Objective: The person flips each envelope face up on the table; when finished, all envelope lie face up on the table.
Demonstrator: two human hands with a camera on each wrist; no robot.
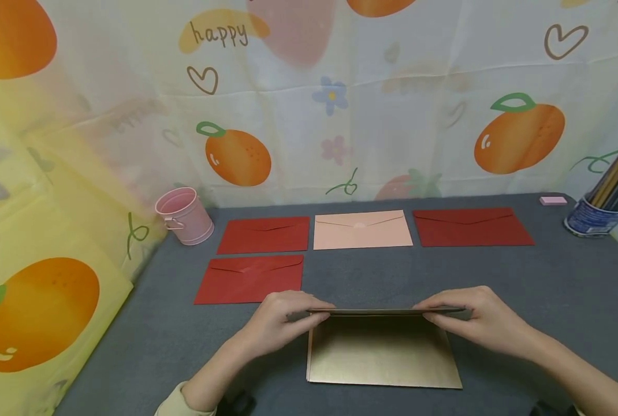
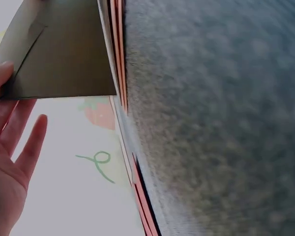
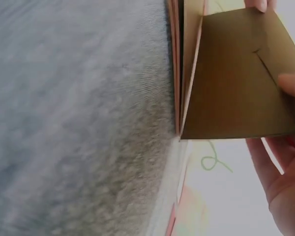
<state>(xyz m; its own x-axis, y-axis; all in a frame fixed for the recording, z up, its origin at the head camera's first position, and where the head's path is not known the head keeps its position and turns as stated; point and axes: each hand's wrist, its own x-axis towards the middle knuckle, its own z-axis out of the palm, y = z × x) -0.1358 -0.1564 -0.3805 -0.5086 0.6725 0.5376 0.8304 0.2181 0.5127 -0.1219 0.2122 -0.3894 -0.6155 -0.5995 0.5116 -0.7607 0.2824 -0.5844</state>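
A gold envelope (image 2: 64,59) stands on edge, its flap line showing in both wrist views. My left hand (image 1: 288,316) pinches its left end between thumb and fingers. At the right end, my right hand (image 1: 477,316) pinches it the same way. From the head it appears almost edge-on, as a thin dark strip. Below it lies a flat gold envelope (image 1: 384,361) on the table, on top of a stack whose reddish edges (image 2: 121,54) show in the left wrist view. The held envelope's lower edge is right at this stack.
Beyond my hands lie red envelopes at back left (image 1: 264,236), front left (image 1: 249,281) and right (image 1: 472,227), with a pale pink envelope (image 1: 363,231) between. A pink bucket (image 1: 185,216) stands at left; a pencil-filled blue tin (image 1: 595,218) and pink eraser (image 1: 553,201) at right.
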